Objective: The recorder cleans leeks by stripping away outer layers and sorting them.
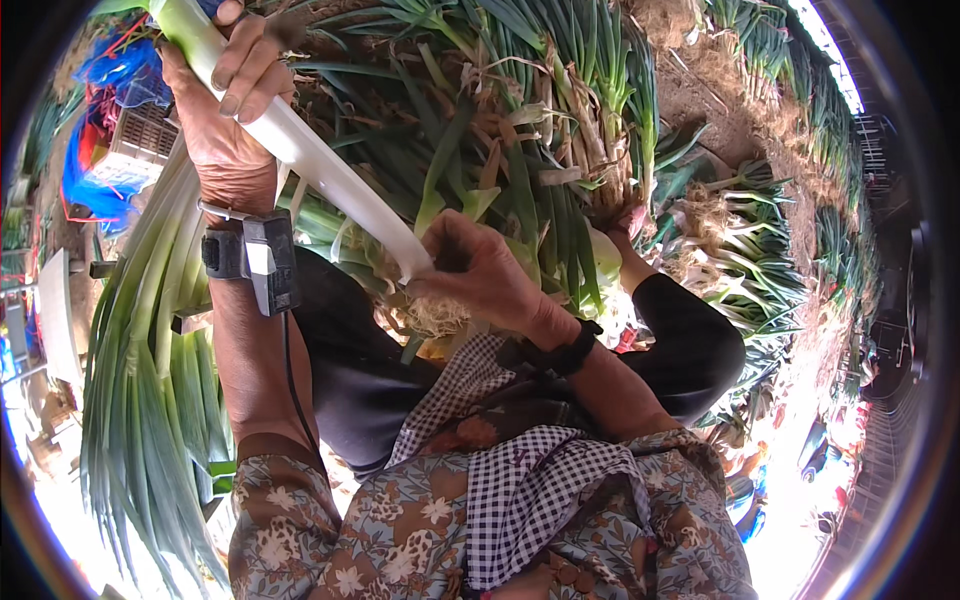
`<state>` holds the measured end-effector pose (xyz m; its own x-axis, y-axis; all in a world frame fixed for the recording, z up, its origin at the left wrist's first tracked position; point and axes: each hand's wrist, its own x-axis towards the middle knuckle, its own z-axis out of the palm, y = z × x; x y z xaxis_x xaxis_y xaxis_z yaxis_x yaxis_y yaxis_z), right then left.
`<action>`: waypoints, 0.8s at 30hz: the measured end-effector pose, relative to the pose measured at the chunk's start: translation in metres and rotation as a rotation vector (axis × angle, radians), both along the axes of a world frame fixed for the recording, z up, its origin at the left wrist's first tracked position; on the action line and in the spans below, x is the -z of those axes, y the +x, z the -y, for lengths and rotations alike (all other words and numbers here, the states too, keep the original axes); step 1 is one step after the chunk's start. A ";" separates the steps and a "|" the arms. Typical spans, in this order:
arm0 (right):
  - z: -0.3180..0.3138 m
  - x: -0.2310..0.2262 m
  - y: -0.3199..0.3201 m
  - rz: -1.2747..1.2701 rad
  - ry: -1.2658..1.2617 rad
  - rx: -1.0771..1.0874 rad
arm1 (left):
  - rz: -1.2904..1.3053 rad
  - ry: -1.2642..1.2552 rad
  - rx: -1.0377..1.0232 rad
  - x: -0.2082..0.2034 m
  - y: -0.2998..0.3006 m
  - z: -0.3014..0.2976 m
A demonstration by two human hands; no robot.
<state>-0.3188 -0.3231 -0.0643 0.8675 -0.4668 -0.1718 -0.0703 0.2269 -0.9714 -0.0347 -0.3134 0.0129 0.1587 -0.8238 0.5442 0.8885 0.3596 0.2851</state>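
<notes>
A long green onion (330, 180) slants across my view, its white stalk bare and smooth, its green part leaving the picture at the upper left. My left hand (225, 110) is closed around the upper stalk, with a strapped device at the wrist. At the lower end of the stalk, my right hand (480, 270) is closed in a pinch on the root end. Brown, hairy roots (438, 315) show just below my right fingers; I cannot tell whether they belong to this onion.
A heap of green onions with dry, peeled leaves (500, 130) lies in front of me. Long-leaved onions (155, 300) are piled at my left, and more bunches with roots (745, 235) lie at the right. A crate (143, 145) with blue plastic stands at the far left.
</notes>
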 end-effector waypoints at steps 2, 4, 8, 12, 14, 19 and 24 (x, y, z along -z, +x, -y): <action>0.000 -0.002 -0.001 -0.032 -0.017 -0.006 | 0.018 0.002 0.003 0.002 -0.002 0.002; 0.000 -0.008 -0.002 -0.074 -0.143 -0.015 | 0.027 0.020 -0.012 0.002 -0.003 0.002; -0.002 0.001 -0.003 -0.120 -0.307 0.025 | 0.091 0.021 -0.001 0.004 -0.005 0.007; -0.001 0.004 -0.003 -0.100 -0.233 0.085 | 0.180 0.157 -0.183 0.008 -0.005 0.006; 0.001 0.000 -0.005 -0.134 -0.246 0.064 | 0.073 0.424 -0.493 0.009 -0.010 0.008; -0.004 0.007 -0.007 -0.105 -0.198 -0.025 | 0.207 0.514 -0.532 0.025 0.000 0.009; -0.008 0.018 -0.002 -0.086 -0.315 0.045 | 0.420 0.748 -0.862 0.025 -0.021 0.020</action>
